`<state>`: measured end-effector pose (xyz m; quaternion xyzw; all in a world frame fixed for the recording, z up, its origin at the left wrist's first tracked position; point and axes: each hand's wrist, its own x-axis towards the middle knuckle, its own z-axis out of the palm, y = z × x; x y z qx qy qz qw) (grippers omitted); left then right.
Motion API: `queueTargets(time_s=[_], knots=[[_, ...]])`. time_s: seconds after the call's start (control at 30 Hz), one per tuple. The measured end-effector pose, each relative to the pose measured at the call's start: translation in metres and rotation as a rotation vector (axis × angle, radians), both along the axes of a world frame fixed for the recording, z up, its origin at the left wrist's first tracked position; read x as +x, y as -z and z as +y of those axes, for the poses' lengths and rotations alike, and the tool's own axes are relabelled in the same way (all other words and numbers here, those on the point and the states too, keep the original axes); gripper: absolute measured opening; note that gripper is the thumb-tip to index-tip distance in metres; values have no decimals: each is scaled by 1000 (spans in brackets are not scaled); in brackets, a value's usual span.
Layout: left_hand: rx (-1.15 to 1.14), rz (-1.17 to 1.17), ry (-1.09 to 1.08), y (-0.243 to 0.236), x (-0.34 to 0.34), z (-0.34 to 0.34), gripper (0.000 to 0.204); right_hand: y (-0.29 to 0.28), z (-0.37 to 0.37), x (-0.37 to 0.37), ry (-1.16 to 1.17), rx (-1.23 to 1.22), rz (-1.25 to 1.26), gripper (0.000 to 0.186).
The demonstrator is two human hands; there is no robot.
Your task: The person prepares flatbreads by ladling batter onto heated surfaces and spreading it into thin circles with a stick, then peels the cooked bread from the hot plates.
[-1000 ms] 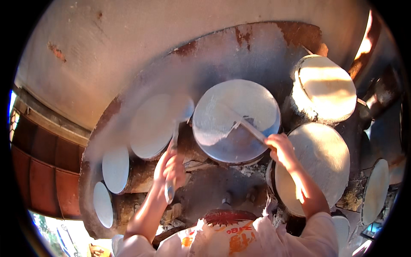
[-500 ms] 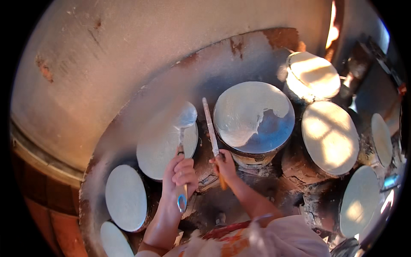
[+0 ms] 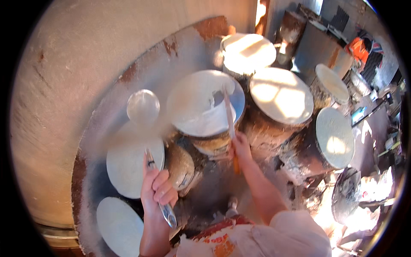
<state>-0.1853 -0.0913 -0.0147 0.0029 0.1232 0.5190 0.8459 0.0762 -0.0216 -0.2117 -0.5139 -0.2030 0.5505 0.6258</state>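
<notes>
My left hand (image 3: 158,192) is closed round the metal handle of a ladle, whose round bowl (image 3: 143,105) is raised above the left round pan (image 3: 130,173), partly blurred by steam or haze. My right hand (image 3: 241,152) grips a long flat spreader (image 3: 229,120) by its wooden end. Its tip lies over the central round pan (image 3: 197,115), where a pale, uneven layer shows a grey bare patch. Right of it stands a cream-coated pan (image 3: 278,96), dappled with sunlight. The pans rest on sooty cylinders.
More pans stand at the back (image 3: 249,53), lower left (image 3: 120,227) and right (image 3: 336,137). A curved metal wall (image 3: 64,98) bounds the left. A dark round lid (image 3: 344,195) and clutter lie at lower right; orange cloth (image 3: 356,51) lies beyond.
The view has turned rightward, showing more clutter. The ladle has moved up and left from beside the central pan; the spreader has gone from that pan to its left, then back over it.
</notes>
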Motion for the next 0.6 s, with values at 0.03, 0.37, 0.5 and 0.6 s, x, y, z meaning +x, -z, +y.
queueTargets(time_s=[0.03,0.37,0.5,0.6], knots=[[-17,49,6,3,-1,-3,32,-8,10,-2,28,12,111,28],[49,383,-54,-11,30,18,53,-39,-52,61,-275,-216,-17,34],[97,409,16,-4,57,41,56,-43,13,104,-271,-163,-24,35],[85,452,19,-2,78,65,51,-63,51,107,-280,-61,-120,32]])
